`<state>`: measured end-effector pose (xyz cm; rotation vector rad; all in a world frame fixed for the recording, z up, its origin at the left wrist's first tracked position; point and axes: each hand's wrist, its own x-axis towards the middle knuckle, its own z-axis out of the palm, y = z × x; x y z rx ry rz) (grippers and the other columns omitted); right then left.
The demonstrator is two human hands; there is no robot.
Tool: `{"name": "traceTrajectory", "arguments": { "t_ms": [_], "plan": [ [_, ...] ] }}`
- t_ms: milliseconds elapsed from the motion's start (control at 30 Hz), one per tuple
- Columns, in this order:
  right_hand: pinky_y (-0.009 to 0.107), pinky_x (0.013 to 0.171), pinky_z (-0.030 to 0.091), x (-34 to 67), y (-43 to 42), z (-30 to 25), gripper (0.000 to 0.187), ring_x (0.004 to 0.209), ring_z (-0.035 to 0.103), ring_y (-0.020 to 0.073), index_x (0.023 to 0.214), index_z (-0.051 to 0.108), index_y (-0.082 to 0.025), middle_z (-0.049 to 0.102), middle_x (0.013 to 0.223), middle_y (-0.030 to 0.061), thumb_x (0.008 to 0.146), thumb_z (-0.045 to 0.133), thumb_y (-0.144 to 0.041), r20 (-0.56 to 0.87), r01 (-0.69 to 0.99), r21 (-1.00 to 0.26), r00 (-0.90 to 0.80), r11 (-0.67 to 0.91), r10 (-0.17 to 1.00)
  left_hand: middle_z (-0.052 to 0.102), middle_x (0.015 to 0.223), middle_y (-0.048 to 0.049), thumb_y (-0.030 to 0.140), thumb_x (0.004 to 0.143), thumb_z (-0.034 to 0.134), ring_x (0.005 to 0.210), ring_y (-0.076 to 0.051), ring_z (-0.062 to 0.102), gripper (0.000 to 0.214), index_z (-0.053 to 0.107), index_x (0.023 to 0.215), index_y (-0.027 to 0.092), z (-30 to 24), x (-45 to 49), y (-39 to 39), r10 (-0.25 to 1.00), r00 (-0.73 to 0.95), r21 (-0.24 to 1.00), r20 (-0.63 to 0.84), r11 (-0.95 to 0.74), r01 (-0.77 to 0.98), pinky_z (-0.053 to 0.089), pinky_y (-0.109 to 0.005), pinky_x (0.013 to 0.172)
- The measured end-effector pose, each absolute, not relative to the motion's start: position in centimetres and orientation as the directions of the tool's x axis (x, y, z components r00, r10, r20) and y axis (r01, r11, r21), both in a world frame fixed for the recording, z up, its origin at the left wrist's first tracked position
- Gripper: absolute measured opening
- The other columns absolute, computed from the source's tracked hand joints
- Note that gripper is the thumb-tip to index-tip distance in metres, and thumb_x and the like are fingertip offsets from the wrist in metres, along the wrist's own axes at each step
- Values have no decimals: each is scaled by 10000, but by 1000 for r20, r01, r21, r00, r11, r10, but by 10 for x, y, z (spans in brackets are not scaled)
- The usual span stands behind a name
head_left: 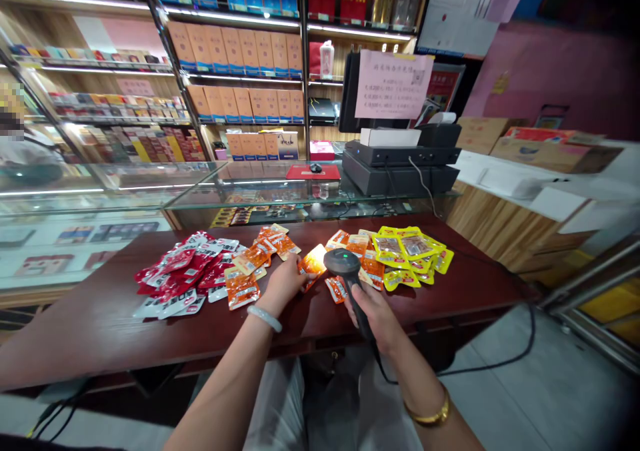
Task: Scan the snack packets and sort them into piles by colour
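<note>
My right hand (376,314) is wrapped round the handle of a black barcode scanner (343,262), which shows a small green light on top. The scanner's bright light falls on an orange snack packet (314,263), pinched at its left edge by my left hand (287,283). Left of that hand lie loose orange packets (243,290), and beyond them a heap of red and white packets (175,271). More orange packets (369,264) lie partly behind the scanner. Yellow snack packets (413,251) are piled to their right.
The packets lie on a dark red-brown table (90,311). Behind it stands a glass display counter (240,191) with a cash register (400,164) and a mouse (315,168) on a red mat. The scanner's cable (500,364) loops off to the right. A person (30,144) is at far left.
</note>
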<state>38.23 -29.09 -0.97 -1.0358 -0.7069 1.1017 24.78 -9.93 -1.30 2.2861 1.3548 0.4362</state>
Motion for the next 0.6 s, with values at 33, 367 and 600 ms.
{"name": "traceTrajectory", "arguments": {
  "t_ms": [33, 367, 600],
  "plan": [
    [203, 422, 241, 384, -290, -10, 417, 447, 329, 72, 900, 544, -208, 449, 590, -69, 817, 669, -597, -26, -362, -927, 330, 101, 943, 708, 958, -74, 425, 744, 745, 849, -229, 670, 432, 535, 1053, 209, -13, 253, -97, 882, 471, 533, 38, -416, 737, 447, -287, 697],
    [214, 408, 280, 386, -272, -12, 423, 424, 371, 77, 783, 535, -211, 498, 571, -55, 795, 689, -604, -11, -331, -933, 425, 144, 905, 531, 1410, -204, 430, 856, 631, 1386, -328, 408, 576, 506, 1348, 156, -3, 293, -63, 784, 563, 365, 263, -621, 694, 280, -479, 1138],
    [200, 405, 281, 377, -265, -19, 445, 419, 377, 70, 820, 550, -207, 502, 576, -62, 750, 726, -609, -71, -361, -929, 382, 78, 921, 503, 1448, -180, 450, 852, 626, 1393, -319, 400, 541, 553, 1329, 204, -15, 248, -54, 710, 704, 171, 2, -694, 699, 262, -494, 1147]
  ]
}}
